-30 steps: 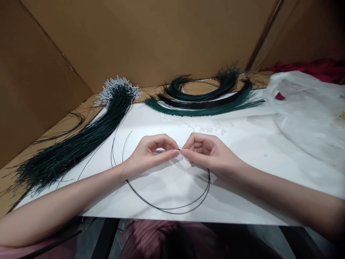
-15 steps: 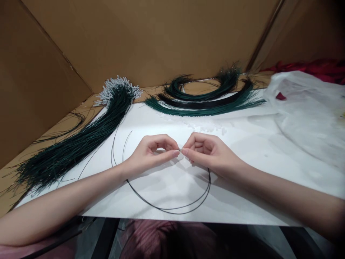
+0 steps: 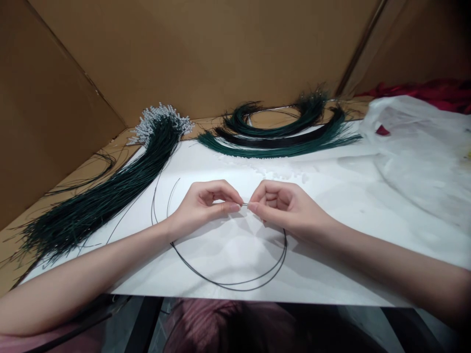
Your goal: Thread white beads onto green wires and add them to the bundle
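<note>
My left hand and my right hand face each other over the white board, a small gap between their fingertips. Both are closed in a pinch on thin dark wires; a short stretch of wire shows between the fingertips. From my right hand the wires curve down in a wide loop toward my left wrist, and their thin ends rise beyond the left forearm. Left of my left hand lies a thick bundle of dark green wires with white beaded tips. How many wires I pinch is hard to tell.
Curved bundles of dark green and black wires lie at the back. Small white bits are scattered before them. A translucent plastic bag covers the right side, with red material behind. Cardboard walls enclose the back and left.
My left hand has shifted slightly left, so the gap between the fingertips is wider and more wire shows there. My right hand has stayed nearly still.
</note>
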The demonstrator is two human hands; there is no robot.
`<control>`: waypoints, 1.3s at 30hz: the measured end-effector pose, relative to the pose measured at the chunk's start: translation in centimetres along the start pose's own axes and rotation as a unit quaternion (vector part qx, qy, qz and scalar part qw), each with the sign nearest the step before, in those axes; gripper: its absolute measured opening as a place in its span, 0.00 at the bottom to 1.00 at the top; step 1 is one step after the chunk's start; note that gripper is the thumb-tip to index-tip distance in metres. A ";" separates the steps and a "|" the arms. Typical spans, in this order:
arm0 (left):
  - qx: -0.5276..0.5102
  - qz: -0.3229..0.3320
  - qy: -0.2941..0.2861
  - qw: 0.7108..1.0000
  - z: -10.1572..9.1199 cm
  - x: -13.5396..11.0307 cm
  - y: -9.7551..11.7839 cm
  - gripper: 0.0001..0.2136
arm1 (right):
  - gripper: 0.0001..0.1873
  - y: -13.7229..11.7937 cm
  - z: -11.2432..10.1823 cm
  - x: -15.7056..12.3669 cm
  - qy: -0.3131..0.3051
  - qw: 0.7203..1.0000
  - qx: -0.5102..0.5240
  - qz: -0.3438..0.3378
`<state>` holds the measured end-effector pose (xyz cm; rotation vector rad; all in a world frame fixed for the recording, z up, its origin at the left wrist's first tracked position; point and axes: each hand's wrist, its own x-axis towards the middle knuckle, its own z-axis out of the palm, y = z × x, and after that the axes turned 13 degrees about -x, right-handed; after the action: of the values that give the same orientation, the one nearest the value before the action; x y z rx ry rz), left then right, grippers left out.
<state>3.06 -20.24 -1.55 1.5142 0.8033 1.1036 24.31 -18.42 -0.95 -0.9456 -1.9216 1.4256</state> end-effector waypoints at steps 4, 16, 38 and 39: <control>-0.024 -0.006 0.007 1.000 -0.1 0.0 0.0 0.03 | 0.07 0.1 0.0 0.0 -0.001 1.000 0.001 -0.001; -0.034 -0.005 0.002 0.999 -0.5 0.0 -0.3 0.02 | 0.08 -0.1 0.0 -0.1 -0.001 1.000 -0.008 0.002; -0.077 0.012 -0.012 0.997 -0.1 0.0 -0.3 0.12 | 0.08 -0.1 0.2 -0.2 -0.027 1.000 0.009 -0.003; -0.077 0.015 -0.014 0.997 -0.2 0.0 -0.4 0.12 | 0.08 -0.1 0.2 -0.2 -0.028 1.000 0.010 -0.003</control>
<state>2.89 -20.09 -1.94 1.4132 0.6618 1.1383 24.22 -18.70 -0.92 -0.8995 -1.9448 1.4788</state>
